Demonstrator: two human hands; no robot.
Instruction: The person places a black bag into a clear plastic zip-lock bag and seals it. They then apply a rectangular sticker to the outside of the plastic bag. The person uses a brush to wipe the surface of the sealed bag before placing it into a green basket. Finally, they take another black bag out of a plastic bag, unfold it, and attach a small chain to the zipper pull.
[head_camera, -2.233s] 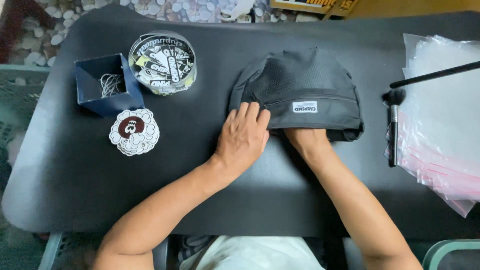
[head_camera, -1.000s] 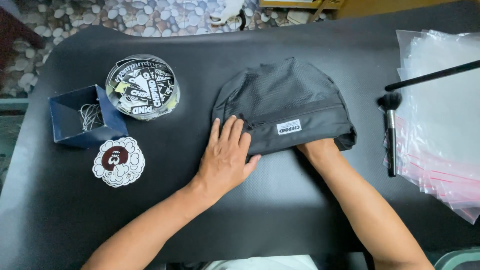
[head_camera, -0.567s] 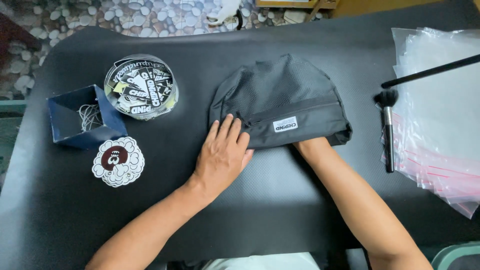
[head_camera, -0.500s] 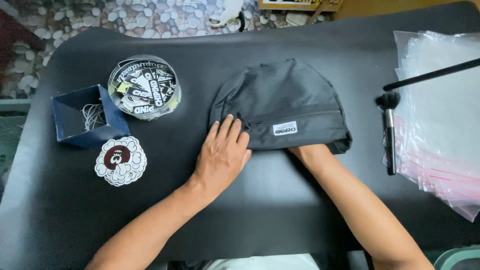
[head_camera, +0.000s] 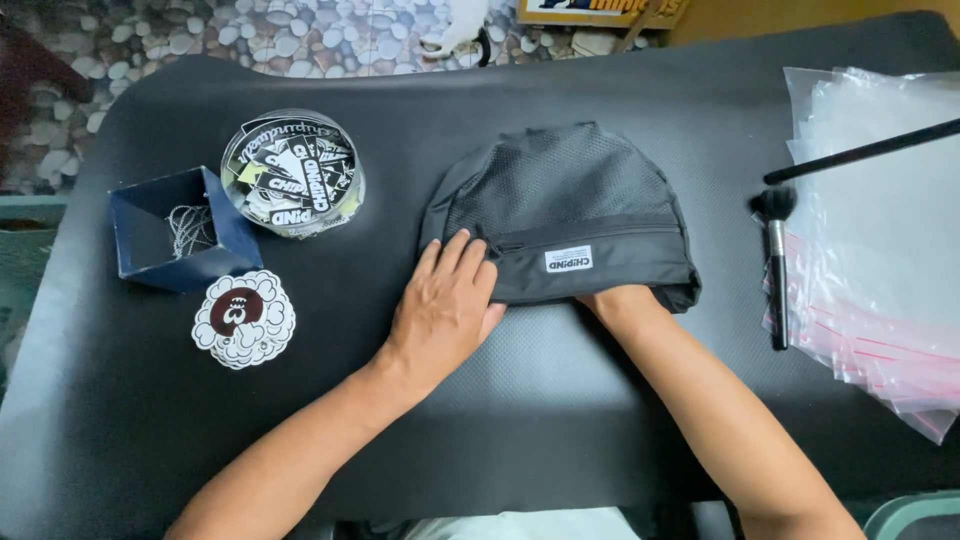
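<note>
Two hands on one dark grey pouch (head_camera: 560, 215) lying mid-bench, domed end away from the person, open hem toward them, long axis roughly left-right. Left hand (head_camera: 445, 305) flat, fingers spread, pressing the pouch's near-left corner. Right hand (head_camera: 625, 300) tucked inside the hem at the near-right; only wrist shows, fingers hidden, grip cannot be told. Both equally near. Left of the pouch: round sticker tub (head_camera: 293, 172), blue box (head_camera: 175, 228), scalloped sticker (head_camera: 243, 318). Right: brush (head_camera: 776, 265), stacked clear bags (head_camera: 890, 230). Black bench (head_camera: 520, 400).
</note>
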